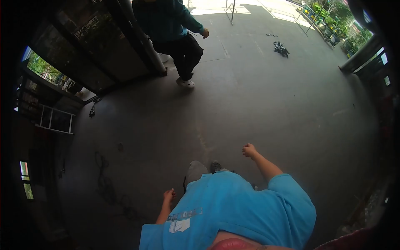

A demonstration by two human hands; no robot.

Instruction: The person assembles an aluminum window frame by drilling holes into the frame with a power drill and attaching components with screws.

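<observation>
My right hand (249, 150) is held out ahead of my body over the grey floor (266, 108). Its fingers are curled in, and nothing shows in them. Lower down, beside my left hip, my left hand (169, 194) hangs with the fingers loosely curled and no object visible. Neither hand touches anything. Between them are my blue T-shirt (246, 200), a grey trouser leg (196, 170) and one dark shoe (215, 166).
Ahead on the left stands another person (177, 46) in dark trousers and white shoes, beside a glass-panelled door frame (121, 37). A dark tangled bundle (281, 49) lies on the floor. A white ladder-like frame (56, 119) is at left; potted plants (329, 23) stand far right.
</observation>
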